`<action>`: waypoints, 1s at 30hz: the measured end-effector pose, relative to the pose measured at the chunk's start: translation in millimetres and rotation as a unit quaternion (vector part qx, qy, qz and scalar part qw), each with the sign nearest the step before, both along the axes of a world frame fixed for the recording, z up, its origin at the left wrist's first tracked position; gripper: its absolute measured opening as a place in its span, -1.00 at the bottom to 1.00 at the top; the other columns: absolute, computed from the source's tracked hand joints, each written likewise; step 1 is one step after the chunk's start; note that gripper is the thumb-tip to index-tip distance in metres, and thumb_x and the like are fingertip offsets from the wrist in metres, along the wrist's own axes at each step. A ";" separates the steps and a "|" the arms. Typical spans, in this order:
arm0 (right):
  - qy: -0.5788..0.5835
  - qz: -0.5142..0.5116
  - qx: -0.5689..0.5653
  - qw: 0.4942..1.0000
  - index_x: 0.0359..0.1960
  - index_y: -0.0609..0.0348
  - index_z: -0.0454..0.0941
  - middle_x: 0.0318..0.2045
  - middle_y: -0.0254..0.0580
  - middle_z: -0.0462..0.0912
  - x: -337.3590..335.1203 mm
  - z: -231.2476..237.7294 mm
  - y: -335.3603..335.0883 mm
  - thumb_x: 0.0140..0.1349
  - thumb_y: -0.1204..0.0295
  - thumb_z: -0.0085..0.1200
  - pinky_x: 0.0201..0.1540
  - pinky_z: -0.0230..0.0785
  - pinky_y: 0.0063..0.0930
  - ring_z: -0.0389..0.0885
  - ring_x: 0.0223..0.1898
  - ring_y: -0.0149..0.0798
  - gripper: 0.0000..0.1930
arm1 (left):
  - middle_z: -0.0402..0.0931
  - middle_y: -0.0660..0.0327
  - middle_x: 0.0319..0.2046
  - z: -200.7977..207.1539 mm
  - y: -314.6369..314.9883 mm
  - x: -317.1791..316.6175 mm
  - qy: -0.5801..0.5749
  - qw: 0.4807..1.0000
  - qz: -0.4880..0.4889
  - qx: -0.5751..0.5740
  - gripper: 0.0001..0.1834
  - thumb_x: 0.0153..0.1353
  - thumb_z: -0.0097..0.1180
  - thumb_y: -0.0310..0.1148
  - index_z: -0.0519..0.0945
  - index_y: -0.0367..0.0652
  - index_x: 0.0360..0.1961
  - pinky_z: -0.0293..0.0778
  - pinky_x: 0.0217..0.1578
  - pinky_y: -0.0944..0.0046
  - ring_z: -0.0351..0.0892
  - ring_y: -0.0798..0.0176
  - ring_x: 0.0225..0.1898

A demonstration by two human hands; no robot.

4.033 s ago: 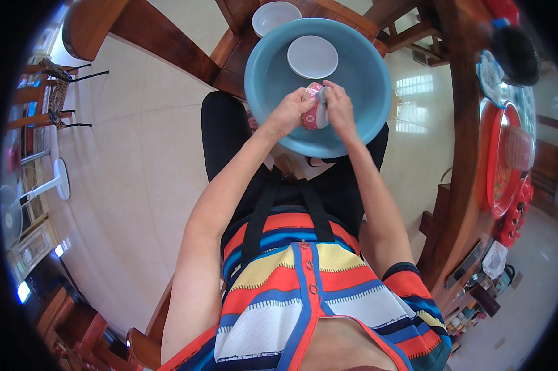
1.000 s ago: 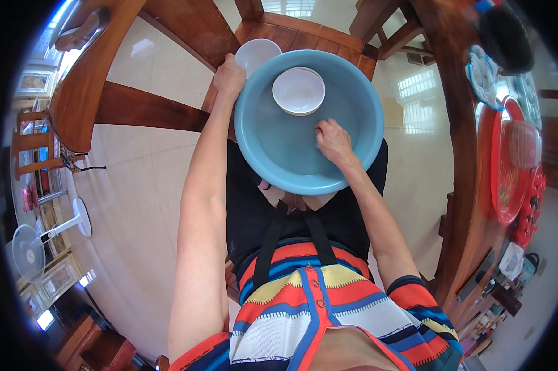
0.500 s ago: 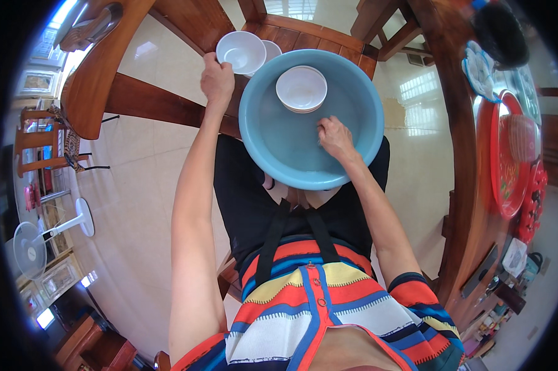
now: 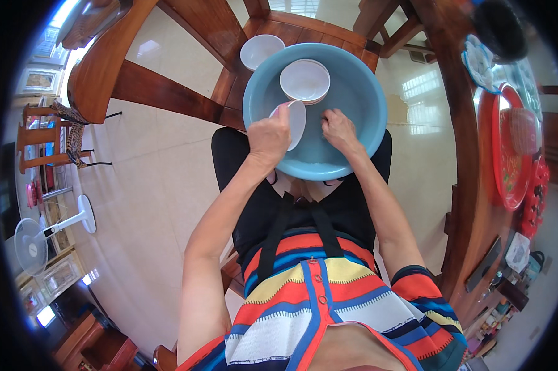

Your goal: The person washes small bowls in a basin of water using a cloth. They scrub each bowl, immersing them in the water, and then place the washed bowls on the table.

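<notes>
A wide blue basin [image 4: 378,102] rests on a wooden seat in front of my knees. My left hand [image 4: 269,138] grips a white bowl [image 4: 298,125] by its rim, tilted on its side inside the basin's left part. At the basin's far side sits a small stack of white bowls [image 4: 304,80]. My right hand [image 4: 340,131] is inside the basin, right of the tilted bowl and apart from it. Its fingers are curled closed, and whatever they hold, if anything, is hidden. Another white bowl [image 4: 262,51] stands on the seat, beyond the basin's left rim.
The slatted wooden seat [image 4: 228,93] shows around the basin. A wooden table [image 4: 436,68] runs along the right, carrying a red tray [image 4: 512,185] and a blue-and-white cloth item [image 4: 478,62]. On the left floor stand a white fan [image 4: 75,221] and a wooden chair [image 4: 38,145].
My left hand has carried a white bowl from beside the basin rightward and nearer, into the basin, tilting it. The right hand stays in the basin, only slightly shifted.
</notes>
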State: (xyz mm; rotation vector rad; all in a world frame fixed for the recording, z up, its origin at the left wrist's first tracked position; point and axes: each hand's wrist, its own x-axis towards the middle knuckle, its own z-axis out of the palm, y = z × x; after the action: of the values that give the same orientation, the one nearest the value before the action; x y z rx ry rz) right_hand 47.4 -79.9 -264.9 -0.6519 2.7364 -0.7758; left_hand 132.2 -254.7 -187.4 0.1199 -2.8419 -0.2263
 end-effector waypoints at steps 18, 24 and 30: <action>0.111 -0.005 -0.187 0.976 -0.24 0.23 0.46 -0.24 0.08 0.46 3.3 13.7 -5.3 0.12 0.37 0.05 -0.14 0.34 -0.12 0.48 -0.24 0.15 -0.77 | 0.40 0.24 -0.22 -35.5 21.1 -12.3 -0.223 0.615 0.114 0.748 -0.47 0.24 -0.01 -0.08 0.32 -0.05 0.19 0.47 -0.25 0.15 0.46 0.31 -0.34; 0.064 0.152 -0.150 0.975 -0.21 0.23 0.55 -0.21 -0.02 0.59 11.3 12.1 -6.7 0.05 0.51 -0.06 -0.13 0.36 -0.18 0.51 -0.18 0.06 -0.74 | 0.38 0.22 -0.20 -34.7 13.0 -14.7 -0.248 0.531 0.191 0.788 -0.49 0.27 -0.06 -0.07 0.25 -0.05 0.17 0.42 -0.20 0.07 0.44 0.26 -0.26; 0.013 0.047 -0.104 0.993 -0.24 0.25 0.54 -0.23 0.03 0.59 7.7 0.4 -9.8 -0.06 0.60 -0.01 -0.15 0.40 -0.23 0.57 -0.22 0.06 -0.72 | 0.37 0.16 -0.15 -28.8 13.8 -13.5 -0.285 0.532 0.127 0.787 -0.47 0.26 -0.03 -0.11 0.22 -0.10 0.18 0.46 -0.19 0.00 0.45 0.18 -0.20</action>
State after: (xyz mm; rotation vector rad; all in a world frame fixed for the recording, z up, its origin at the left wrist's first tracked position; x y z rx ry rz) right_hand 55.1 -89.7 -264.6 -0.8309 2.6482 -1.0449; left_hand 118.7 -241.0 -216.2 1.0441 -1.8430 -2.9113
